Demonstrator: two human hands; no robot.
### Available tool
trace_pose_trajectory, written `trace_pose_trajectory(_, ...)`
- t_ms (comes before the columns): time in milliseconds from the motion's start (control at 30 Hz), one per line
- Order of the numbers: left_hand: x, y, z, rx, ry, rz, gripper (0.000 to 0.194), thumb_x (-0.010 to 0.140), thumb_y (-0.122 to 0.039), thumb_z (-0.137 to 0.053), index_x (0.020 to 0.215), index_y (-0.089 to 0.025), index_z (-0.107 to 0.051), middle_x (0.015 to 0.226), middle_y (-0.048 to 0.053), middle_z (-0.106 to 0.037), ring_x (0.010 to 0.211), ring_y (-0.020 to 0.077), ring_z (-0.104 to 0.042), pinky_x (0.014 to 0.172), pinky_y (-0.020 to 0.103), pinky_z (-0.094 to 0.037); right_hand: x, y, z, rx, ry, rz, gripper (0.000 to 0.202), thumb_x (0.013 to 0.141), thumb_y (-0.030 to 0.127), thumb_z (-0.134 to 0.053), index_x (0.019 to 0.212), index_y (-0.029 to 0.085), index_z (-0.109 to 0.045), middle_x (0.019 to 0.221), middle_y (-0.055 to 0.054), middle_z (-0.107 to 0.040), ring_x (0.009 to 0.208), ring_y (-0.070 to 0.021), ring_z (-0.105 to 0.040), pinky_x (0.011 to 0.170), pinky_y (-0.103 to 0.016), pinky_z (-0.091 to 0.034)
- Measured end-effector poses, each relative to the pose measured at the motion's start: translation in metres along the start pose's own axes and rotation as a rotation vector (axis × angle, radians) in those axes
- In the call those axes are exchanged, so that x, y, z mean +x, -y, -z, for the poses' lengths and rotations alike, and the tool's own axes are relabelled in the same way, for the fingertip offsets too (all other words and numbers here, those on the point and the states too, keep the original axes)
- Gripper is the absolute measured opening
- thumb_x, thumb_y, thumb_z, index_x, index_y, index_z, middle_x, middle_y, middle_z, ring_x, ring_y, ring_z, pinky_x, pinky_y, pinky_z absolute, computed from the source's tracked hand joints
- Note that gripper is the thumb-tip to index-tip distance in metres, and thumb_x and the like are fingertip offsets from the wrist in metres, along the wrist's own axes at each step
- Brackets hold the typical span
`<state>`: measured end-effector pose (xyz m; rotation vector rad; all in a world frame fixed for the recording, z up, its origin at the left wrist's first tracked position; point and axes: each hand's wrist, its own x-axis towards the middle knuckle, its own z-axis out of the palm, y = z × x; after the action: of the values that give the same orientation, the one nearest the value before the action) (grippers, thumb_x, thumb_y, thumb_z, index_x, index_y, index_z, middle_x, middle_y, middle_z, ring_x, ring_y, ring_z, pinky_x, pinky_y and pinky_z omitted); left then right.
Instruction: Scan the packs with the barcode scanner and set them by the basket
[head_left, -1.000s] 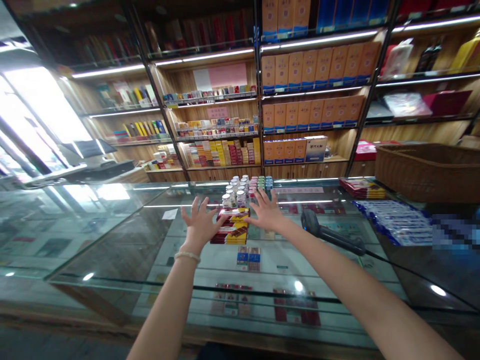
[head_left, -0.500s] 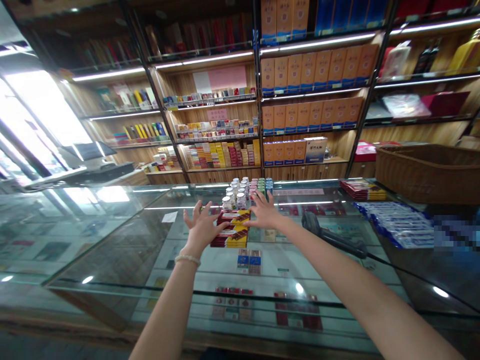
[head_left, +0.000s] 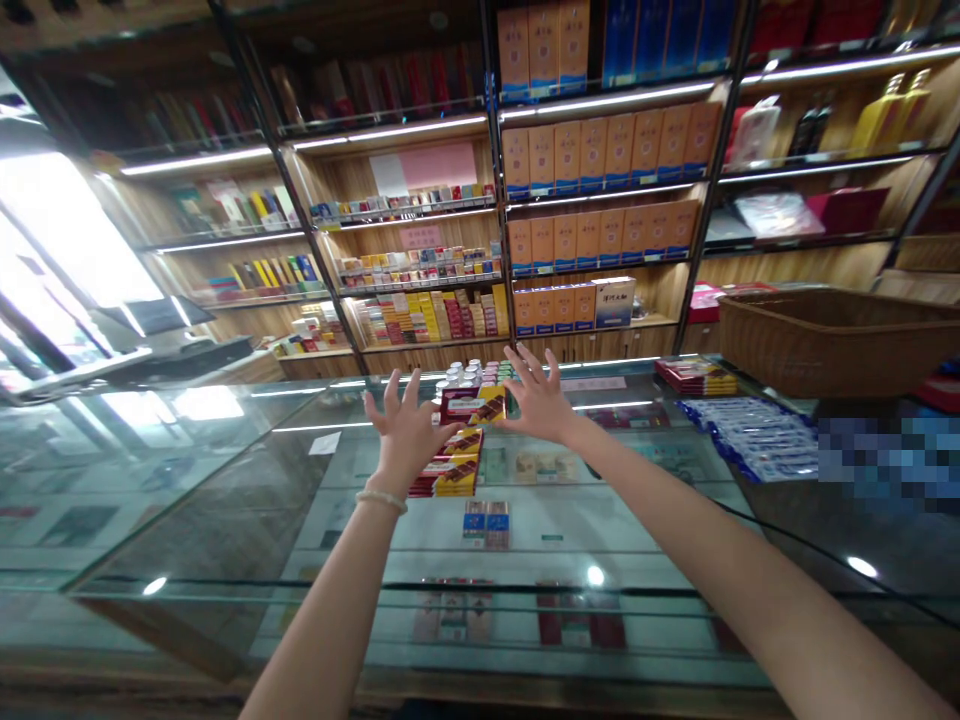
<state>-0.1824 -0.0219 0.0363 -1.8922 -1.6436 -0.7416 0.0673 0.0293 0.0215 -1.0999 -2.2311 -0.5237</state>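
Note:
A maroon and yellow chocolate pack [head_left: 472, 406] is held up between my two hands, its printed front tilted toward me. My left hand [head_left: 405, 430], with a beaded bracelet at the wrist, grips its left end, thumb at the lower edge and other fingers spread upward. At the right end my right hand [head_left: 541, 402] grips it the same way. Below, a stack of similar packs [head_left: 456, 478] lies on the glass counter [head_left: 360, 540], partly hidden by my left hand. Small white-capped bottles [head_left: 459, 374] stand in rows just behind the raised pack.
Blue-and-white packets [head_left: 750, 438] are spread at the right, near another chocolate pile [head_left: 697, 377] and a brown woven basket [head_left: 832, 335]. A black cable [head_left: 780, 525] crosses the counter. Stocked shelves [head_left: 600, 270] line the back wall; a monitor [head_left: 154, 315] stands at left.
One chocolate pack has come up off the stack between my hands. My right hand has moved slightly right and up, and the black handheld scanner is now out of sight near my right forearm.

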Motion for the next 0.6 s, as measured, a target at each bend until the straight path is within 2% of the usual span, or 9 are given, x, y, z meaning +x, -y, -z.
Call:
trace_pose_trajectory(233,0.013,-0.046,-0.005,-0.016,-0.054,-0.033,0.038,0.086,-0.06,-0.073,0.093,-0.023,-0.079,0.166,0.011,-0.043,0.157,0.0446,-0.025,0.124,0.075,-0.004,-0.023,-0.032,0.025,-0.073,-0.093,-0.019,0.062,0.091,0.056,-0.065,0.136,0.013,-0.063,0.174,-0.018,-0.024,0.161,-0.0361,-0.018,0.128,-0.061,0.007)
trace_pose_trajectory(600,0.026,-0.115,-0.022,-0.126,-0.114,-0.045,0.041,0.082,-0.057,-0.078,0.109,-0.026,-0.076,0.168,0.009,-0.04,0.158,0.0431,-0.024,0.126,0.073,-0.002,-0.064,-0.084,0.061,-0.165,-0.107,-0.142,0.062,0.094,0.062,-0.061,0.14,0.021,-0.063,0.175,-0.014,-0.023,0.162,-0.0393,-0.011,0.127,-0.065,0.003)
